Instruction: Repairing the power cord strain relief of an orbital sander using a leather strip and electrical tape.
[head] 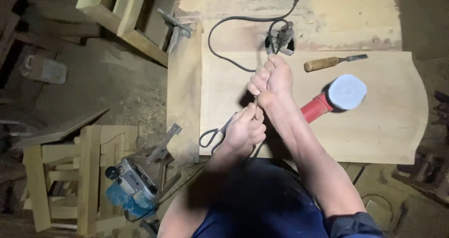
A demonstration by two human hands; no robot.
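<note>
My right hand [273, 81] is closed around a thin dark power cable [224, 27] above a pale wooden board [383, 125]. Just below it, my left hand [245, 129] grips a pair of scissors [211, 139], whose loop handles stick out to the left; its fingers also pinch the cable. The blades are hidden between the two hands. The cable loops across the board's far edge towards a plug [282, 36]. A red power tool with a round pale disc [343, 93] lies on the board right of my right forearm.
A wooden-handled chisel [333, 61] lies on the board at the back right. A blue power tool [132, 186] rests among wooden frames [89, 172] at the lower left. A clamp [175, 25] and a wooden frame [126, 18] stand at the back left. Sawdust covers the floor.
</note>
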